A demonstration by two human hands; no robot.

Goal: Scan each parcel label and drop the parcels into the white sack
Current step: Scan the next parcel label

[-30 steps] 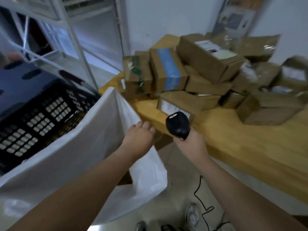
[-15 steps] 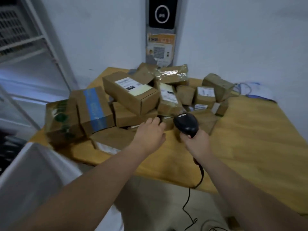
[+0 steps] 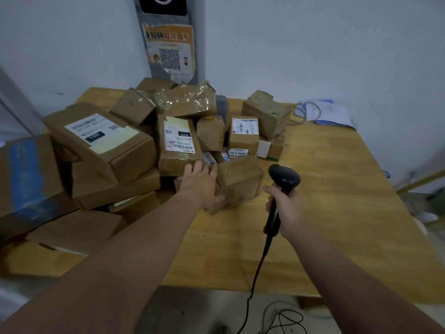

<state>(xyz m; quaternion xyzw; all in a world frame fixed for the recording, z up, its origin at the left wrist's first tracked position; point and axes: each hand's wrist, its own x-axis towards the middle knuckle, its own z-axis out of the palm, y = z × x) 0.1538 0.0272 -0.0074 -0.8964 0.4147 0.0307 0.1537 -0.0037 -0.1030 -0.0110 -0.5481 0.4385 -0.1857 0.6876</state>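
The left hand lies over the left end of a small parcel. Its fingers reach across the top edge and the thumb sits against the near face. Whether it has actually closed on the box, I cannot tell. This small parcel sits on the tabletop at the front of the heap, touching the boxes behind it.

It is a plain brown carton, taped and a little crumpled at the corners. I judge it light, fairly stiff and not slippery, so one hand should manage it. The best hold looks to be across the short width, thumb on one face and fingers on the opposite one. No label shows on the faces in view, so it probably needs turning before a scan.

The right hand is wrapped round the handle of a black barcode scanner, head up and angled toward the pile. Its cord drops over the tabletop edge to the floor.

Just behind the left hand stands a labelled parcel. To its left is a larger carton with a white label, and further left a blue-taped box. These lean on one another, so pulling the front one out may shift them. The white sack is not plainly in view.
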